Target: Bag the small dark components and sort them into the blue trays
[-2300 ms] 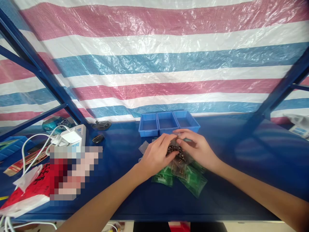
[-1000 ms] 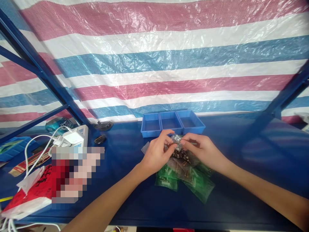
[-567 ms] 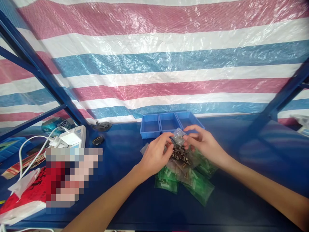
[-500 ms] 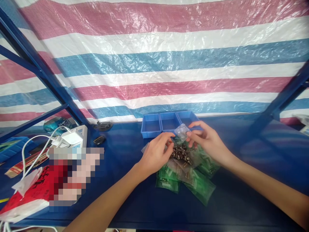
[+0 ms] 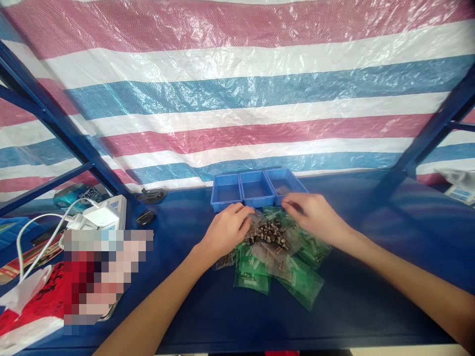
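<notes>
Across the whole background, a sheet (image 5: 260, 94) of shiny plastic in red, white and blue stripes. Below, a dark blue table (image 5: 371, 222). In the middle of the table, a spread-out pile of plastic bags: green bags (image 5: 254, 269) toward the near side, and over them a clump of small dark brown parts (image 5: 272, 232), in or under clear plastic, hard to tell which. Just behind, three blue trays (image 5: 258, 202) side by side. Left hand (image 5: 226, 228) at the pile's left edge, fingers curled, thumb near them; grip impossible to tell. Right hand (image 5: 313, 212) at the right tray's near edge, fingertips drawn close together; contents, if any, impossible to tell. Well to the left, a black mouse (image 5: 145, 217). Inside the right tray, a small clear packet (image 5: 283, 190), near the right fingertips.
</notes>
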The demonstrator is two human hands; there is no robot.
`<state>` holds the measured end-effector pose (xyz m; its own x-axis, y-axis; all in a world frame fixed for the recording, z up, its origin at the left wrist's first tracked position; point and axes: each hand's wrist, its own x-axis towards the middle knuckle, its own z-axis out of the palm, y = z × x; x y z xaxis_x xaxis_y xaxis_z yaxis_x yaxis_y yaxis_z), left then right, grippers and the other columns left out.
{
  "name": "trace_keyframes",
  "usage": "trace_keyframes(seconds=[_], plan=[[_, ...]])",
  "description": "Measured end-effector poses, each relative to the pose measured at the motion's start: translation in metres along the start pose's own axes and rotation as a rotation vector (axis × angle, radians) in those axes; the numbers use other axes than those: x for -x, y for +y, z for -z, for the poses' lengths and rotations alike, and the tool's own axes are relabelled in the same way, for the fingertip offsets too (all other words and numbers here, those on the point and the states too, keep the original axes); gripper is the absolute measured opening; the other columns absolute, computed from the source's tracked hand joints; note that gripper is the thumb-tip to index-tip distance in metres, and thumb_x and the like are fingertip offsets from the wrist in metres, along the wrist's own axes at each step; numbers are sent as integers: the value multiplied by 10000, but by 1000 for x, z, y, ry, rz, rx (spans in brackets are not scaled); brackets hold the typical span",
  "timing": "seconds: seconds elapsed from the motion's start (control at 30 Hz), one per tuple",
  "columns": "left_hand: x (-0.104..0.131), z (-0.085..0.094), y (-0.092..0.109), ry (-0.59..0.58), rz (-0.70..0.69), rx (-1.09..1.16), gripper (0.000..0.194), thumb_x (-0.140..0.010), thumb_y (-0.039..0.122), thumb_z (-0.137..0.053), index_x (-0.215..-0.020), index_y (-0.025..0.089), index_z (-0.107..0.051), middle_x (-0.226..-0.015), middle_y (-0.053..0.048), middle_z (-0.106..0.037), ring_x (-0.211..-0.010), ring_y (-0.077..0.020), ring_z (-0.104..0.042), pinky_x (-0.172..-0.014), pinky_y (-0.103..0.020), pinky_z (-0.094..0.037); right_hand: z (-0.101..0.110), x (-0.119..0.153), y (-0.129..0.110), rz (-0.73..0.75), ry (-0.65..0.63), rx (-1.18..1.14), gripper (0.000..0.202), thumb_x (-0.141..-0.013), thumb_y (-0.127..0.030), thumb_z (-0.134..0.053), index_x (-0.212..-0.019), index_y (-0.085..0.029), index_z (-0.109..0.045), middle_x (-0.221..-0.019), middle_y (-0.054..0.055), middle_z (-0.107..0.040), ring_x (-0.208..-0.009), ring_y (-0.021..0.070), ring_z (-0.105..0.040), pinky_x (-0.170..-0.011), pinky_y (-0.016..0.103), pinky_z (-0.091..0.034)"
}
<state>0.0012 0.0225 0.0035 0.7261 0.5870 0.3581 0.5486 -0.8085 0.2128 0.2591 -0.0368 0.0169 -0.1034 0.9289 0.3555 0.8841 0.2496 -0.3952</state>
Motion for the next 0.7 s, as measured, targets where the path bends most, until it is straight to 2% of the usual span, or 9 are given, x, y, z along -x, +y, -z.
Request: trace_keyframes(seconds=[0.1,0.2,0.33,0.43,0.57,0.7], plan=[[0,-3,1,-1,-31,-16,268,-1042,228,-421,-1194,208,-641,-1098,-70,-671,-1011,-226,-636,-772,-317,-530,-10,8,2,51,-85,345,183,-965,-298,-525,-1033,-231,-681,-946,113,-719,-933,313,-648,-639,346,-472],[0,-4,1,2,-32,-13,274,-1048,237,-419,-1178,200,-657,-1099,-72,-671,-992,-222,-627,-774,-320,-525,-16,12,6,43,-182,456,217,-986,-317,-503,-1073,-209,-670,-955,135,-703,-883,314,-646,-608,349,-453],[1,-5,0,-5,-29,-8,278,-1049,238,-417,-1175,198,-662,-1091,-71,-666,-983,-222,-617,-762,-319,-517,-16,11,10,-9,-232,443,212,-1005,-337,-476,-1083,-217,-633,-983,119,-677,-834,279,-646,-514,305,-372],[1,-6,0,-4,-36,-3,280,-1051,234,-413,-1166,190,-665,-1078,-70,-663,-970,-217,-614,-763,-318,-515,-14,8,15,-13,-227,382,192,-1003,-332,-481,-1058,-225,-631,-984,100,-659,-802,248,-648,-516,292,-373],[1,-5,1,4,-38,-5,281,-1050,235,-411,-1167,189,-663,-1080,-78,-659,-979,-220,-614,-755,-315,-517,-11,3,21,40,-119,246,204,-996,-303,-474,-1014,-215,-657,-979,96,-652,-780,234,-651,-608,321,-441],[1,-5,1,5,-45,-17,271,-1045,238,-421,-1156,191,-664,-1073,-80,-655,-963,-222,-617,-760,-322,-521,-3,-1,16,97,-24,105,203,-996,-282,-464,-961,-216,-653,-940,81,-660,-748,219,-641,-680,338,-470]])
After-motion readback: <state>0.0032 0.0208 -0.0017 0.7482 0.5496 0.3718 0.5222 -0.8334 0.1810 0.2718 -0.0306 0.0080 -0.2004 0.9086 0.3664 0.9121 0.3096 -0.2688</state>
